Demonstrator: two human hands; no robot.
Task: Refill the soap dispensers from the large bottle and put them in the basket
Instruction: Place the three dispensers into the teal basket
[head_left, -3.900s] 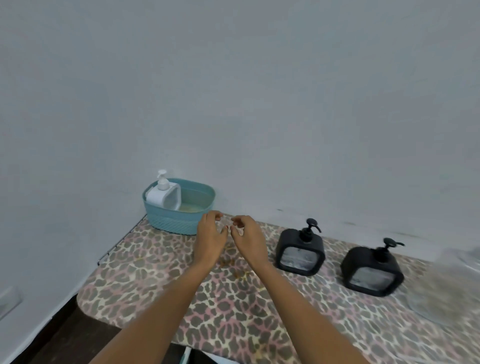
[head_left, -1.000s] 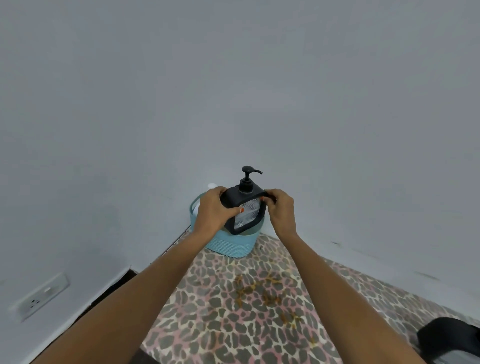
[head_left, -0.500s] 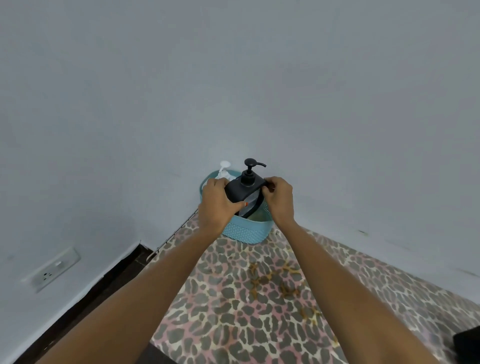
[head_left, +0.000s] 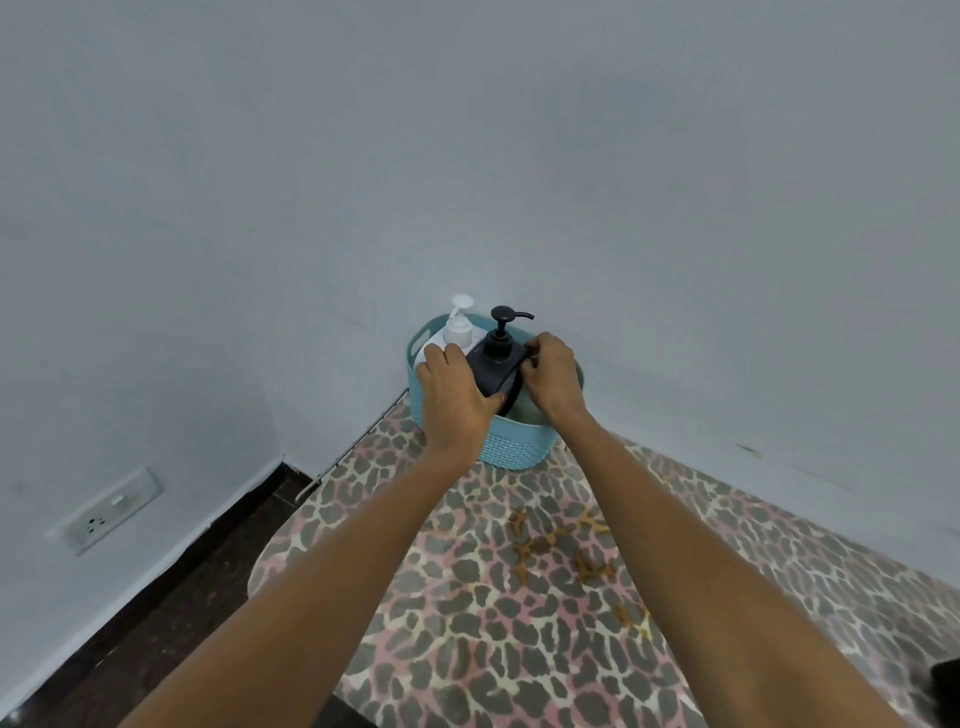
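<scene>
Fingers gripping black dispenser, inside teal basket, white dispenser beside

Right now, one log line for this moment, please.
black dispenser: in basket; left hand, right hand: grip it; white dispenser: in basket

Left hand & right hand grip a black soap dispenser inside a teal basket, w/ a white dispenser just left of it in the basket, on a leopard-print table.
</scene>
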